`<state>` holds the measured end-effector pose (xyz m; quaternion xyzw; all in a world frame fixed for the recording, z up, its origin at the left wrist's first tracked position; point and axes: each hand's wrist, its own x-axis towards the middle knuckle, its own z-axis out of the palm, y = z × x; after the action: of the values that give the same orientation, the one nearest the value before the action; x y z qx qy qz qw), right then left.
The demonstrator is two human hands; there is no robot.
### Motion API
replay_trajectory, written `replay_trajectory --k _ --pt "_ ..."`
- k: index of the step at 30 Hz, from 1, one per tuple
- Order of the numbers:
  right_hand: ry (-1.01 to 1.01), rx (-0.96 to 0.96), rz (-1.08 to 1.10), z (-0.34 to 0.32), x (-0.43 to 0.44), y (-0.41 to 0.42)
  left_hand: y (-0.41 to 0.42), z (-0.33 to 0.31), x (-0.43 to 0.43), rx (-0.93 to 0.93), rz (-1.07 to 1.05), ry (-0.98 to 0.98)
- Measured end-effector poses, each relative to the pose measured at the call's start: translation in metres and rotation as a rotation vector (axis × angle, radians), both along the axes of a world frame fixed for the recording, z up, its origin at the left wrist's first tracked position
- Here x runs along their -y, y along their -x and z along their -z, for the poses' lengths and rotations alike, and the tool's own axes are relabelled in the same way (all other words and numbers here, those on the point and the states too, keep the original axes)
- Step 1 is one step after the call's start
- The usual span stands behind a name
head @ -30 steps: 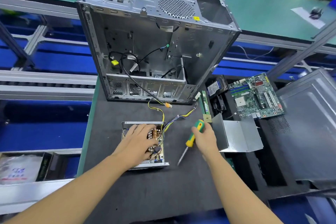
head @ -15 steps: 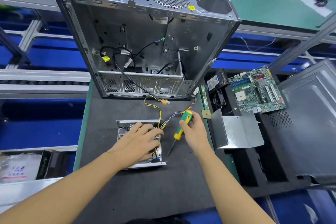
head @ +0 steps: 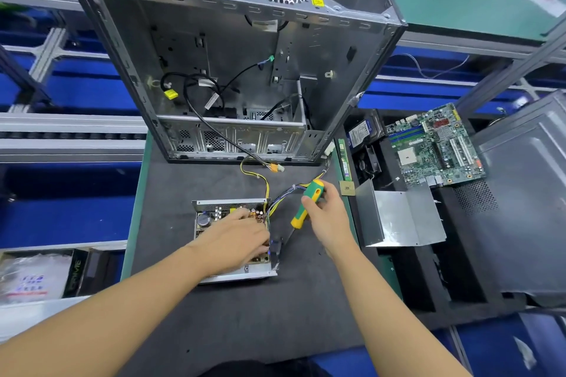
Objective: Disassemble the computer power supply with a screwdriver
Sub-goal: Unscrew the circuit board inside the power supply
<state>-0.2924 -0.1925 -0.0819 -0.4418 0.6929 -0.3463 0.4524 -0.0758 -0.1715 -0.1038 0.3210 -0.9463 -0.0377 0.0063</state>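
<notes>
Steel power supply (head: 203,219), opened: our left hand (head: 242,239) steadied its board, grip unclear to us. Our right hand (head: 327,217) clasped the screwdriver (head: 306,203), angled toward its edge.

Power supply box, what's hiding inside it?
Inside the power supply box you see a round capacitor, a copper coil and coloured wires. The left hand covers the middle, so that part is hidden.

Left hand (head: 235,240) hides much of the power supply (head: 210,219).
</notes>
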Motion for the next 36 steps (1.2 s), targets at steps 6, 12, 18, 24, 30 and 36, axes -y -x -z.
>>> replay_trajectory --k 6,12,18,24,30,36 --pt "0.015 0.046 0.056 -0.001 0.000 0.003 0.020 -0.003 -0.004 0.081 -0.283 -0.079" --pt "0.155 0.096 0.068 -0.018 -0.002 0.014 0.023 0.000 -0.005 0.043 -0.331 -0.047" --pt "0.200 0.137 -0.058 -0.038 -0.009 0.010 0.024 0.003 -0.009 -0.026 -0.333 -0.042" --pt "0.173 0.232 -0.192 -0.047 -0.020 0.006 0.004 -0.007 0.006 -0.001 -0.104 -0.063" --pt "0.172 0.132 -0.392 -0.046 -0.027 -0.004 -0.012 0.002 -0.003 0.036 -0.042 0.000" --pt "0.176 0.136 -0.411 -0.042 -0.029 -0.006 -0.008 -0.001 -0.004 0.027 -0.068 0.020"
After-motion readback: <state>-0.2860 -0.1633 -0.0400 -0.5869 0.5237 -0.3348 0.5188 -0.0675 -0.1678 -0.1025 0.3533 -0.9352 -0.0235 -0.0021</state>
